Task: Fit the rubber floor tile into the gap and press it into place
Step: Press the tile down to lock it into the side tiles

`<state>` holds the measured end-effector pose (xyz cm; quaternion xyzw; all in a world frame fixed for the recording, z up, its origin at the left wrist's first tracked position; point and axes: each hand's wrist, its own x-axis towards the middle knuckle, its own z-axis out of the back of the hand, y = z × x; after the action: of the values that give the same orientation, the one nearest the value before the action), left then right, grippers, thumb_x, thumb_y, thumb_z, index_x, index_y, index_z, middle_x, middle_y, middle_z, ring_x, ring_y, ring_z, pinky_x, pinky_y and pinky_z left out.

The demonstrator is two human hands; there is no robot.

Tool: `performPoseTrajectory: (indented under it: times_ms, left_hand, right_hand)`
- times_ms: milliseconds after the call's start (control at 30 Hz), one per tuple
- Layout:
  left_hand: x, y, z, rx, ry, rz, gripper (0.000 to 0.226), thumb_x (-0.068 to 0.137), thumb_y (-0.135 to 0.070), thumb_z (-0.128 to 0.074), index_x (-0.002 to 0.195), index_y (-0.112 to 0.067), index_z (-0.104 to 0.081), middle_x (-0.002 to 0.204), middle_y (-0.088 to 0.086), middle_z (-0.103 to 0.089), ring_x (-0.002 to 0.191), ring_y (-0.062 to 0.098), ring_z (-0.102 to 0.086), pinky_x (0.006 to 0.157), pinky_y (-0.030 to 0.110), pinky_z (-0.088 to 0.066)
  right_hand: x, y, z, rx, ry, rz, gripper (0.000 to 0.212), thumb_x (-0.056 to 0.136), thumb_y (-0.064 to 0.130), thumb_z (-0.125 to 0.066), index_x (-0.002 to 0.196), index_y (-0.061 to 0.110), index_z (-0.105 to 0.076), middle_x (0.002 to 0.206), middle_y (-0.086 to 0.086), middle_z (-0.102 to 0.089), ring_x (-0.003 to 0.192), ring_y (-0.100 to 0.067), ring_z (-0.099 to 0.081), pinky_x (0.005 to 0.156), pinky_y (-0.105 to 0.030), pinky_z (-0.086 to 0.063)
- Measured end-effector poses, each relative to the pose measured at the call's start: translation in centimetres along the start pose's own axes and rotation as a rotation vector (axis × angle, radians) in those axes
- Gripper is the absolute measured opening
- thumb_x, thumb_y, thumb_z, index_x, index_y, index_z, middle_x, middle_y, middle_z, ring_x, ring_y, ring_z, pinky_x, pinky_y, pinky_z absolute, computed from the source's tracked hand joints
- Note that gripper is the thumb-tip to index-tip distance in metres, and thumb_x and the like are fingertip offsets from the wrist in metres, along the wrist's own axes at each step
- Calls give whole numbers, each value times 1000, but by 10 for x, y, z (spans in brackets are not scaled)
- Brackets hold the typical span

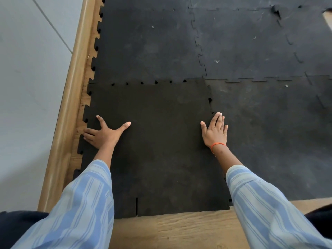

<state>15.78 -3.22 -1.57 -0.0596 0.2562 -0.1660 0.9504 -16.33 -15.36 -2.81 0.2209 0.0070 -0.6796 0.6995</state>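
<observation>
A dark brown-black rubber floor tile (158, 144) with puzzle-tooth edges lies flat in the near left corner of the black rubber flooring (147, 47). Its far edge meets the neighbouring tile with small holes showing along the seam. My left hand (103, 134) rests flat with fingers spread on the tile's left edge. My right hand (214, 131), with an orange band at the wrist, lies flat with fingers together over the tile's right seam. Neither hand holds anything.
A wooden skirting strip (71, 97) runs along the left, beside a grey wall (27, 87). Bare wood floor (179, 230) shows at the near edge. More interlocked black tiles (260, 51) spread right and far; one seam is lifted at the far right (276, 11).
</observation>
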Motion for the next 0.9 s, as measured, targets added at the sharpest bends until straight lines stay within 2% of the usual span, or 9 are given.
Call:
performPoseTrajectory:
  times_ms: [333, 467, 600, 767, 900]
  left_hand:
    - [-3, 9, 4, 39, 43, -51, 126, 57, -89, -56, 153, -37, 6, 160, 23, 5, 147, 43, 5, 119, 53, -11]
    - [-9, 10, 2, 104, 71, -85, 128, 58, -92, -48, 152, -33, 16, 158, 25, 16, 146, 41, 16, 118, 52, 3]
    - [-30, -2, -21, 198, 58, -253, 128, 59, -98, -26, 151, -25, 23, 154, 24, 31, 142, 36, 30, 115, 52, 14]
    - [-78, -33, -62, 284, -7, -508, 110, 74, -89, -17, 153, -20, 17, 156, 24, 26, 145, 33, 25, 117, 52, 11]
    - [-81, -34, -72, 323, -67, -534, 104, 78, -86, -13, 154, -20, 14, 158, 23, 22, 147, 33, 19, 118, 52, 7]
  right_hand:
    - [11, 2, 7, -13, 56, -11, 73, 100, 47, -24, 150, 5, 10, 161, -10, 8, 148, -23, 10, 119, -47, 2]
    - [4, 3, 9, -38, 47, -10, 77, 98, 52, -24, 150, 7, 10, 161, -8, 11, 148, -23, 13, 118, -48, 4]
    - [-26, -4, -5, -169, -33, 42, 80, 97, 57, -20, 150, 5, 9, 160, -9, 15, 147, -21, 14, 118, -47, 7]
    - [-34, -10, -11, -247, -93, 91, 76, 97, 55, -15, 150, 6, 7, 160, -8, 15, 147, -19, 14, 118, -44, 8]
    - [-30, -13, -14, -237, -116, 133, 75, 97, 55, -19, 151, 7, 2, 161, -7, 7, 148, -19, 9, 121, -42, 4]
